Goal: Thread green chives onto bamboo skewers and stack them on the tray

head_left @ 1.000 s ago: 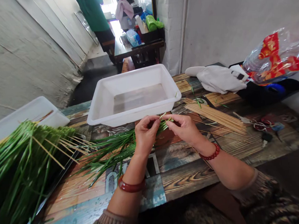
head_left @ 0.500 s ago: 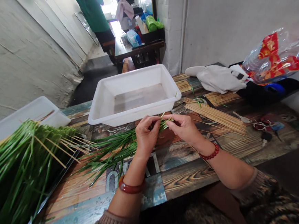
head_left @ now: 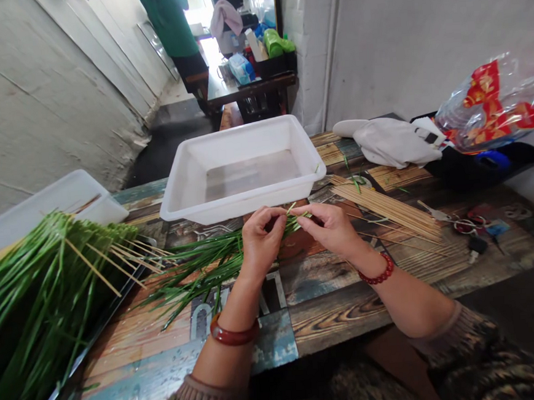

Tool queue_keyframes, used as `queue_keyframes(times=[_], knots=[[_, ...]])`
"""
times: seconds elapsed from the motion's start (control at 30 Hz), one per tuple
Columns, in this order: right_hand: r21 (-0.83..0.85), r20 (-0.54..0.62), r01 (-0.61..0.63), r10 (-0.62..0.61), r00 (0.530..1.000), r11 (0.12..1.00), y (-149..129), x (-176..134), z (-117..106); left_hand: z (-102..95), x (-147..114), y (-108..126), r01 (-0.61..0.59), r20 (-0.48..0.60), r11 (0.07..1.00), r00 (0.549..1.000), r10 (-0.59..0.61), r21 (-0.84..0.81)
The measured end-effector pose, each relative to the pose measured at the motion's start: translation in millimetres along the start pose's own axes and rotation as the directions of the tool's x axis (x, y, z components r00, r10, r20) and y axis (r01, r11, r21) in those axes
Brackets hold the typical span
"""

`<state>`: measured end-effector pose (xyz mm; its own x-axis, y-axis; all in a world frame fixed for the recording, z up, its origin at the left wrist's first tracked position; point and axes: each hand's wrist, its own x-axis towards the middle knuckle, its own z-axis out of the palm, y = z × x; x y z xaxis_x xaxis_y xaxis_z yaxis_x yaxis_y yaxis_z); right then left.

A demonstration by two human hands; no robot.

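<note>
My left hand (head_left: 263,240) and my right hand (head_left: 327,229) meet in front of the white tub, each closed in a pinch on the pale stem ends of chives. Between the fingertips a short stem end sticks up. The loose green chives (head_left: 198,270) run leftward across the table from under my left hand, their leaves spread out. Whether a skewer is also between the fingers, I cannot tell. To the right of my right hand lies a stack of bamboo skewers (head_left: 388,209). At the left, a big pile of skewered chives (head_left: 34,292) rests on a tray, stick ends pointing right.
A white plastic tub (head_left: 243,199) stands just beyond my hands, and another white tub (head_left: 81,190) is behind the pile. Keys (head_left: 467,227), a pale cloth item (head_left: 392,141) and a plastic bag (head_left: 491,108) lie at the right. A person in green (head_left: 167,23) stands in the background.
Both hands keep nearly the same pinch at the stem ends. The whole view has shifted very slightly.
</note>
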<state>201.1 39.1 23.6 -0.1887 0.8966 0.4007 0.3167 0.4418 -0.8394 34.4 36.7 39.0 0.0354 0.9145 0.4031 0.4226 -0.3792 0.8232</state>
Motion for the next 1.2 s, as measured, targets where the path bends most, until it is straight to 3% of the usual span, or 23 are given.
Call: queue_keyframes(times=[0.33, 0.5, 0.83, 1.03, 1.2], knots=[[-0.102, -0.014, -0.014, 0.013, 1.0, 0.995, 1.3, 0.7, 0.7, -0.2, -0.4, -0.1, -0.024, 0.033, 1.0, 0.999, 0.024, 0.009], [0.01, -0.007, -0.088, 0.088, 0.996, 0.996, 3.5, -0.8, 2.9, 0.2, -0.4, 0.8, -0.026, 0.016, 1.0, 1.0, 0.026, 0.017], [0.08, -0.004, -0.09, 0.091, 0.996, 0.993, 1.9, -1.1, 6.1, 0.7, -0.5, -2.7, -0.024, 0.003, 0.999, 1.0, 0.024, 0.03], [0.084, -0.058, -0.125, 0.13, 0.99, 0.989, 7.3, -2.3, 9.8, 2.5, -1.3, -0.1, -0.068, 0.103, 0.998, 0.992, 0.069, -0.013], [0.255, 0.007, -0.16, 0.163, 0.987, 0.954, 9.3, -1.2, 8.2, 1.9, -2.0, -0.5, -0.01, 0.202, 0.999, 0.979, 0.018, -0.039]])
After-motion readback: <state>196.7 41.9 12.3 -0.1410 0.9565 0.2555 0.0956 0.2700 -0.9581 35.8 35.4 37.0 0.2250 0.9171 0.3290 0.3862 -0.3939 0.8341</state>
